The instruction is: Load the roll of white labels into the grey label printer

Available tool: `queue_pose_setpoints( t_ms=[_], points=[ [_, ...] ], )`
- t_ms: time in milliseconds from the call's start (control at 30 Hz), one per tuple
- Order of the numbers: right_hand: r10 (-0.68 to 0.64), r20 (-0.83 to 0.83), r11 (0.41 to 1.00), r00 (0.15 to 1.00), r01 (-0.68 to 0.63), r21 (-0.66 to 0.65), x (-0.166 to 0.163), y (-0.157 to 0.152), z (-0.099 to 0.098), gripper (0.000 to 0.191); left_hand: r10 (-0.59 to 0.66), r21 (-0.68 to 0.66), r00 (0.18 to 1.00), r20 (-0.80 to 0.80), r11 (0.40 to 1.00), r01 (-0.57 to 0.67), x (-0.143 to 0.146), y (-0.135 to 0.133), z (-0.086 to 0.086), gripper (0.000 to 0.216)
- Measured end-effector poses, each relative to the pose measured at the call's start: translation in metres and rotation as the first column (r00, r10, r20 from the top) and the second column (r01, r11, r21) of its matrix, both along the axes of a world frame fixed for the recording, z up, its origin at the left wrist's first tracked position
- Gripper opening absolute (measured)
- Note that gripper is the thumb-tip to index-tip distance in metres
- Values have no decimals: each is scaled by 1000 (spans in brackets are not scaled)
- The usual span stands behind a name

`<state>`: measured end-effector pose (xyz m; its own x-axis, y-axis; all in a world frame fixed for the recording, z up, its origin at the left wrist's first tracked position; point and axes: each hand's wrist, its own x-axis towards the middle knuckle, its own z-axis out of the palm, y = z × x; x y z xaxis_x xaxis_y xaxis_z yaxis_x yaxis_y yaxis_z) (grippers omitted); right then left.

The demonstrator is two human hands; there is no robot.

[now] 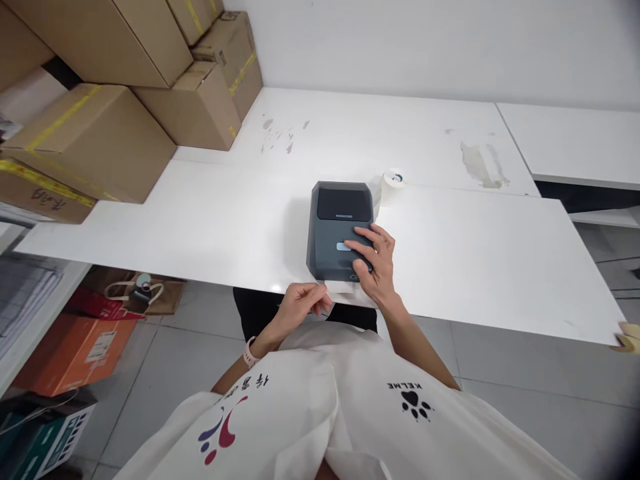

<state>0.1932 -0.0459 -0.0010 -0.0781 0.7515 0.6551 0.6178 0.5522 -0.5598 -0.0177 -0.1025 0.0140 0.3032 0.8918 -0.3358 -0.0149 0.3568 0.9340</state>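
A dark grey label printer [336,220] sits near the front edge of the white table [475,253]. My right hand [376,259] rests on the printer's top, fingers spread, one fingertip on a light button. A white label strip [341,288] comes out of the printer's front slot. My left hand [301,303] pinches the left end of that strip at the table's edge. A pale watch is on my left wrist.
A small roll of white labels [393,183] stands just behind the printer. Stacked cardboard boxes [100,133] fill the table's back left. A second white table [570,143] adjoins at the right. An orange box [75,350] and a paper bag [137,293] lie on the floor at left.
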Motion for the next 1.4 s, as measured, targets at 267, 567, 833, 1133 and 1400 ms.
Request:
queue_pose_setpoints(
  t_ms=[267, 567, 833, 1133, 1400],
  points=[
    [-18, 371, 998, 928, 39, -49, 7, -3, 18, 30, 456, 394, 880, -130, 838, -376, -10, 24, 5, 34],
    [12, -61, 973, 998, -26, -227, 0, -35, -2, 66, 248, 356, 964, -98, 913, -199, 12, 24, 9, 67],
    [50, -218, 999, 975, -52, -2, -5, 19, 47, 78, 321, 532, 946, 31, 796, -288, 11, 82, 26, 62],
    [-63, -167, 997, 984, 69, 34, -5, 148, 116, 84, 299, 379, 889, -346, 912, -159, 24, 128, 0, 80],
    [40, 144, 998, 989, -33, -52, -11, 109, 93, 47, 344, 436, 864, -367, 884, -167, 24, 126, 2, 78]
  ],
)
